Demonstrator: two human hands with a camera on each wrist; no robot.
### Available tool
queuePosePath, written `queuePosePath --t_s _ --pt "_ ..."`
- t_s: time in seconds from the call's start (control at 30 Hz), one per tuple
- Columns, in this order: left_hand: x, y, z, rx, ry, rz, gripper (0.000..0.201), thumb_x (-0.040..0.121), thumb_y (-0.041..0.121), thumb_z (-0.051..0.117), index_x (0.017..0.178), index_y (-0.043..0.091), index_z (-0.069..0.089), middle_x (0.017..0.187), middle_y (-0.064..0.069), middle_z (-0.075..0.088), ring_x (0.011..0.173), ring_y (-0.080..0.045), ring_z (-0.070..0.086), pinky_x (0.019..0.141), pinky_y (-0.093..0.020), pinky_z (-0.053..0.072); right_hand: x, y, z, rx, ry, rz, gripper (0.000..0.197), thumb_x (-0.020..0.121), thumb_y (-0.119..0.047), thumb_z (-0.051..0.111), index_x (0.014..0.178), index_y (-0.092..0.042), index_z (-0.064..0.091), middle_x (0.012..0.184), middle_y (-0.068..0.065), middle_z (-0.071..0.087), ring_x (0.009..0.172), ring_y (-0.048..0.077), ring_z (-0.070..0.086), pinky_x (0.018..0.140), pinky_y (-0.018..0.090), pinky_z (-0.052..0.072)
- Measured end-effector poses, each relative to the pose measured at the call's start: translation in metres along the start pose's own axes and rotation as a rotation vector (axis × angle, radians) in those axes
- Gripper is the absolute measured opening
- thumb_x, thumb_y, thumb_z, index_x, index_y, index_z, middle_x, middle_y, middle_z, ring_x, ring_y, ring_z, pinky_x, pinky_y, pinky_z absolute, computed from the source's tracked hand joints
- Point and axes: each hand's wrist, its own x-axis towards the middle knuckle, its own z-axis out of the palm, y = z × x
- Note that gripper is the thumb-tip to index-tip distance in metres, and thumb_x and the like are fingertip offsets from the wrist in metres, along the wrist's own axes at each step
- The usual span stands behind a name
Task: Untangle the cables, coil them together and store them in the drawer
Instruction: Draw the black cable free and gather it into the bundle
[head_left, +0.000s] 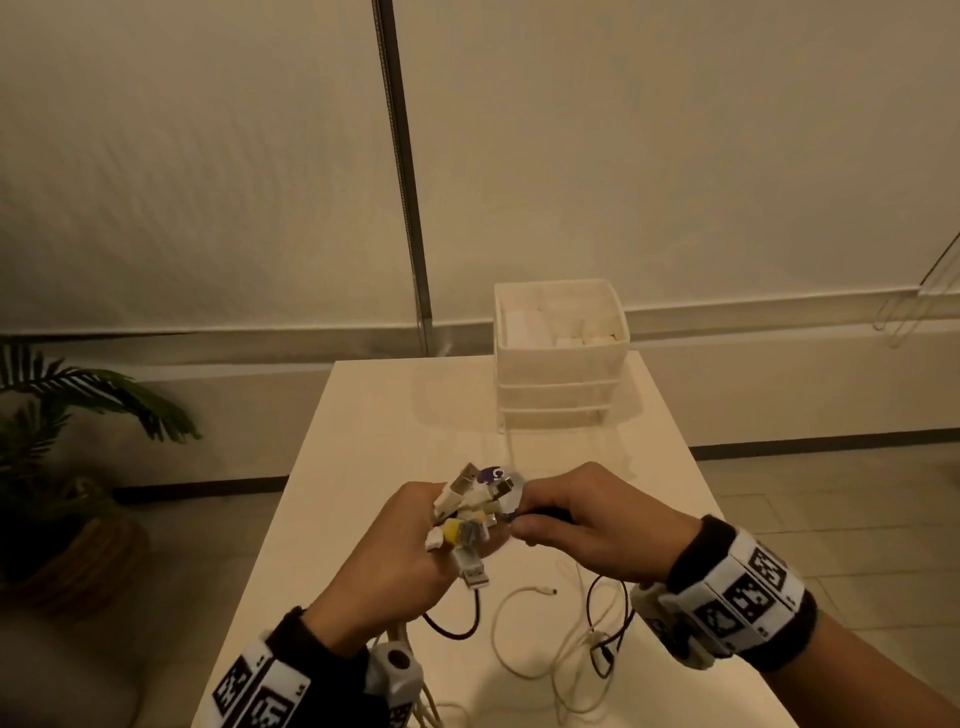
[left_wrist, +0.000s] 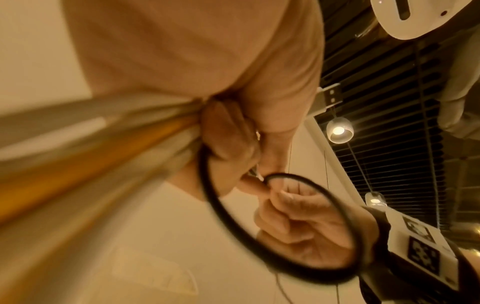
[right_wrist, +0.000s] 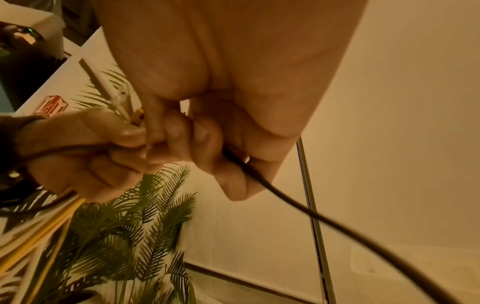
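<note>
- Our left hand (head_left: 387, 564) clenches the gathered plug ends (head_left: 467, 514); right hand (head_left: 587, 525) fingers pinch the dark cable (right_wrist: 298, 202).
- Cables (head_left: 545, 644) trail loose across the worktop (head_left: 374, 415).
- Step in hand, we judge: gathering ends. Coiling next; drawer unit (head_left: 558, 395) stands beyond.

Two hands (head_left: 384, 561); one drawer unit (head_left: 558, 364), three tiers; one table (head_left: 363, 415); one plant (head_left: 62, 415); cables uncountable.

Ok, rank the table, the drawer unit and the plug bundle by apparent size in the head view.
1. table
2. drawer unit
3. plug bundle, smallest even though nearest the camera, gripped in the left hand.
</note>
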Motion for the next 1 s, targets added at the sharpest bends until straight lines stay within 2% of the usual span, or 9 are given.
queuePosePath --t_s 0.1,0.2,0.3,0.4,0.47,0.6,0.77,0.87,1.0 --pt "-0.005 -0.011 -0.026 -0.01 0.356 -0.103 0.029 0.084 0.003 0.072 0.061 0.015 0.062 0.053 0.016 0.061 0.049 0.006 0.05 0.047 -0.011 0.037 -0.012 0.024 -0.015 0.036 0.036 0.111 0.023 0.096 -0.028 0.052 0.075 -0.032 0.058 0.063 -0.008 0.053 0.058 0.008 0.047 0.061 0.026 0.04" --pt "-0.007 -0.022 -0.05 0.148 0.579 -0.25 0.024 0.085 0.007 0.072 0.067 0.02 0.063 0.054 0.009 0.059 0.051 -0.002 0.051 0.047 -0.019 0.037 -0.021 0.045 -0.019 0.252 0.112 0.261 0.026 0.098 -0.02 0.049 0.074 -0.019 0.059 0.058 -0.004 0.045 0.053 0.011 0.04 0.056 0.031 0.038" --pt "-0.004 -0.024 -0.045 0.317 0.559 -0.272 0.027 0.083 0.004 0.071 0.076 0.029 0.061 0.068 0.013 0.064 0.066 -0.004 0.059 0.055 -0.025 0.045 -0.014 0.039 -0.012 0.498 0.127 0.307 0.027 0.099 -0.014 0.046 0.074 -0.008 0.056 0.055 0.0 0.034 0.048 0.012 0.032 0.049 0.025 0.035" --pt "-0.003 -0.015 -0.036 0.447 0.561 -0.087 0.027 0.081 0.006 0.071 0.082 0.029 0.058 0.07 0.023 0.059 0.071 0.005 0.06 0.059 -0.013 0.046 0.0 0.036 -0.007 0.149 0.098 0.319 0.029 0.099 -0.024 0.046 0.074 -0.014 0.057 0.054 -0.008 0.043 0.046 0.004 0.04 0.05 0.018 0.034" --pt "-0.003 -0.004 -0.024 0.461 0.412 0.062 0.022 0.077 0.018 0.068 0.095 0.029 0.061 0.073 0.025 0.062 0.074 0.014 0.06 0.063 -0.006 0.045 0.006 0.035 -0.005 0.001 0.082 0.307 0.03 0.098 -0.029 0.046 0.073 -0.018 0.057 0.058 -0.005 0.053 0.053 0.002 0.047 0.054 0.019 0.035" --pt "0.013 0.0 0.015 0.474 0.063 0.058 0.066 0.071 0.046 0.044 0.136 0.036 0.05 0.106 0.014 0.072 0.086 -0.01 0.066 0.076 -0.028 0.052 0.016 0.013 -0.004 0.117 0.022 0.161 0.027 0.098 -0.015 0.048 0.073 -0.016 0.059 0.058 -0.012 0.057 0.054 0.002 0.049 0.055 0.015 0.035" --pt "0.028 0.004 0.019 0.407 0.144 0.139 0.008 0.075 0.039 0.046 0.081 0.04 0.051 0.065 0.018 0.059 0.057 -0.002 0.052 0.053 -0.017 0.036 0.015 0.006 -0.021 0.283 0.044 0.11 0.026 0.098 -0.019 0.049 0.076 -0.013 0.062 0.055 -0.007 0.042 0.048 0.004 0.038 0.051 0.022 0.036" --pt "0.029 0.008 -0.002 0.366 0.384 0.126 0.029 0.076 0.004 0.058 0.074 0.031 0.05 0.061 0.019 0.054 0.059 0.005 0.056 0.053 -0.005 0.034 0.008 0.017 -0.028 0.404 0.083 0.167 0.028 0.098 -0.02 0.049 0.074 -0.02 0.064 0.059 -0.003 0.04 0.049 0.009 0.034 0.048 0.022 0.035" --pt "0.03 -0.014 -0.05 0.363 0.781 -0.15 0.04 0.081 -0.011 0.054 0.061 0.023 0.044 0.059 0.002 0.049 0.061 -0.032 0.057 0.049 -0.026 0.033 -0.007 0.05 -0.02 0.457 0.15 0.235 0.029 0.099 -0.014 0.048 0.074 -0.018 0.063 0.057 -0.003 0.04 0.053 0.012 0.035 0.054 0.028 0.034"
